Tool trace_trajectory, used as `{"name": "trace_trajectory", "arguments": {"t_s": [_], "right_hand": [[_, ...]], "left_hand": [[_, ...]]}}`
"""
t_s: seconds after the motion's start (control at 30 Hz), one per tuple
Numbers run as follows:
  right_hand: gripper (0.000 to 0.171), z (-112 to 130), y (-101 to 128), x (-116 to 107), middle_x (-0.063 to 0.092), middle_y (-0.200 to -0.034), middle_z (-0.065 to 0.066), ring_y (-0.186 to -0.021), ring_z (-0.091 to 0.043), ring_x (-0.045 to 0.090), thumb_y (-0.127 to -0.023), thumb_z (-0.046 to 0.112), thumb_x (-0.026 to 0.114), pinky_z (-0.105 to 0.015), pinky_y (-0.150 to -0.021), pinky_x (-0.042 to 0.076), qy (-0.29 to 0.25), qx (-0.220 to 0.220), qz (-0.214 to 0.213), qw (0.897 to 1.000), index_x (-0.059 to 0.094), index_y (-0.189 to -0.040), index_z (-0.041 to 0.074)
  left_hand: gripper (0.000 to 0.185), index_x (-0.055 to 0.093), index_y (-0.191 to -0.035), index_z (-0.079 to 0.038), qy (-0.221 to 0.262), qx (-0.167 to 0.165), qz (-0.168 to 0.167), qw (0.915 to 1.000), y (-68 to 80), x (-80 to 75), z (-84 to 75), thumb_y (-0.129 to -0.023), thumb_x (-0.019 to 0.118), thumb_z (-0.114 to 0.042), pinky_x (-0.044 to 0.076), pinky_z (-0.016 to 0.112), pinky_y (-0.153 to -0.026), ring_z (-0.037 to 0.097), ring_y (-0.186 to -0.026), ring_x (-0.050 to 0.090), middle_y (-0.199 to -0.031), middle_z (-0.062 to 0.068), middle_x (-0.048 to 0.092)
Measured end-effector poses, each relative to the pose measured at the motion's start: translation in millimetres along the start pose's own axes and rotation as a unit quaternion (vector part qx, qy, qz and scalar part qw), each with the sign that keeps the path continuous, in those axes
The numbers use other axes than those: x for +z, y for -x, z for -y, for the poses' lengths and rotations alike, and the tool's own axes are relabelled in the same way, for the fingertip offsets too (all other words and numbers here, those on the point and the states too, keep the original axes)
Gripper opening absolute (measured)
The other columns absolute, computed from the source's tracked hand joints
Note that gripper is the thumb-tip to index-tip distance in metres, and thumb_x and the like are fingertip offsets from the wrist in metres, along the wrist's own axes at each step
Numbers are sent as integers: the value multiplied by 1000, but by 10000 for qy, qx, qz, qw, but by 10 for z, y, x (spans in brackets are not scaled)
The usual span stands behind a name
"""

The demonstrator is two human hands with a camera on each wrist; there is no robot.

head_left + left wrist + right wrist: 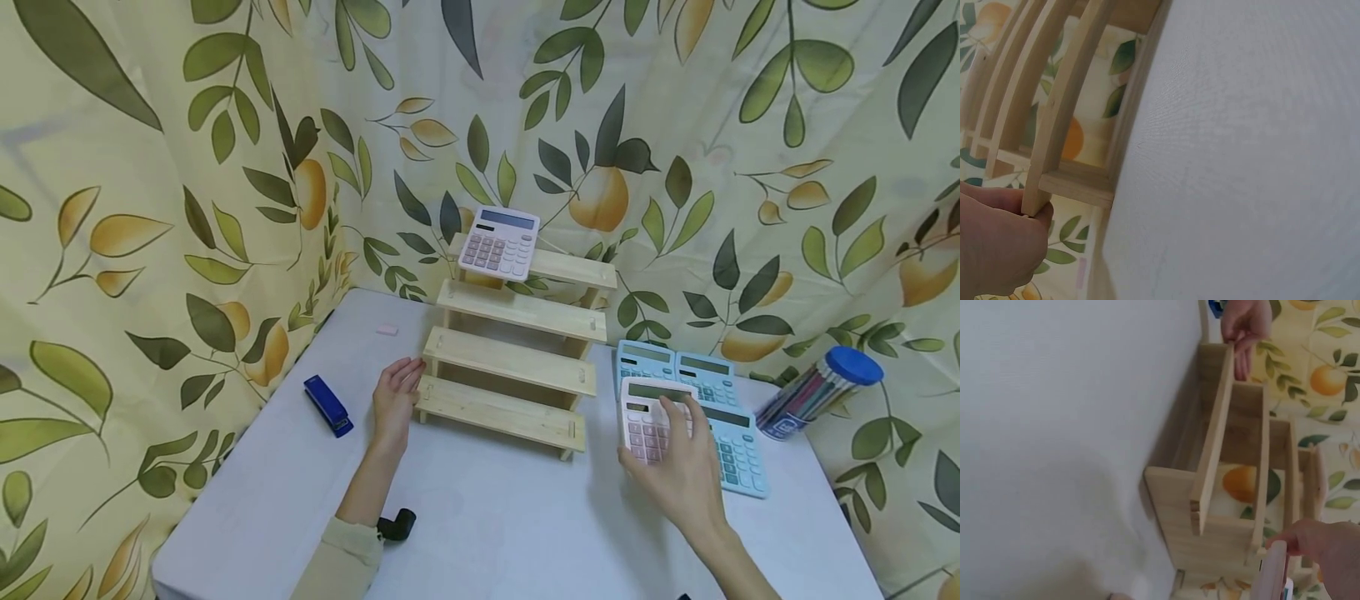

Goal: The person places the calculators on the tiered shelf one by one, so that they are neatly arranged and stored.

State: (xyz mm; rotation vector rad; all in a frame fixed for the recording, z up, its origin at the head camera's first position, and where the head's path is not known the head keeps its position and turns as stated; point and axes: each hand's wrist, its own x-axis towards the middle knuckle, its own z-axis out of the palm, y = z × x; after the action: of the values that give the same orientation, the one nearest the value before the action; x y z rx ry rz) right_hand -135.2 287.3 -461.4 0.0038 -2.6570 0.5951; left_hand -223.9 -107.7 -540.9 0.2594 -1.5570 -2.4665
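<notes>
My right hand (pixel 678 467) grips a pale pink calculator (pixel 647 433) by its edges, thumb on the near left side and fingers at the top. Edge-on, the same calculator (pixel 1269 575) shows in the right wrist view, beside the shelf's end. Behind and under it lie several light blue calculators (pixel 738 450), partly covered. My left hand (pixel 393 404) pinches the left end of the lowest board of a stepped wooden shelf (pixel 510 358); in the left wrist view, the fingers wrap that board's end (pixel 1038 194). Another pink calculator (pixel 498 242) leans on the top step at the left.
A blue stapler (pixel 328 406) lies left of my left hand, and a small pink eraser-like block (pixel 387 330) lies behind it. At the right edge, a clear, blue-lidded tub of pens (pixel 817 396) stands tilted in view. Patterned curtains (pixel 465 108) border the white table (pixel 480 533).
</notes>
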Motion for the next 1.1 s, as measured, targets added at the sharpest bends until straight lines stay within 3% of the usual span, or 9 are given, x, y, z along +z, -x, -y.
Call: {"name": "trace_trajectory", "arguments": {"t_s": [0.57, 1.1], "right_hand": [[97, 171, -339, -164, 25, -163, -30, -138, -62, 34, -74, 26, 90, -85, -102, 37, -290, -231, -216, 9991, 41, -154, 0], [94, 288, -541, -235, 23, -165, -28, -141, -62, 31, -77, 28, 88, -85, -105, 32, -272, -208, -104, 9994, 41, -154, 1]], "left_hand": [[70, 37, -149, 9, -35, 31, 39, 10000, 1, 4, 8, -82, 36, 31, 38, 36, -122, 35, -143, 50, -149, 26, 52], [70, 39, -147, 7, -31, 35, 7, 10000, -1, -9, -7, -81, 37, 31, 39, 36, -121, 35, -142, 51, -149, 25, 53]]}}
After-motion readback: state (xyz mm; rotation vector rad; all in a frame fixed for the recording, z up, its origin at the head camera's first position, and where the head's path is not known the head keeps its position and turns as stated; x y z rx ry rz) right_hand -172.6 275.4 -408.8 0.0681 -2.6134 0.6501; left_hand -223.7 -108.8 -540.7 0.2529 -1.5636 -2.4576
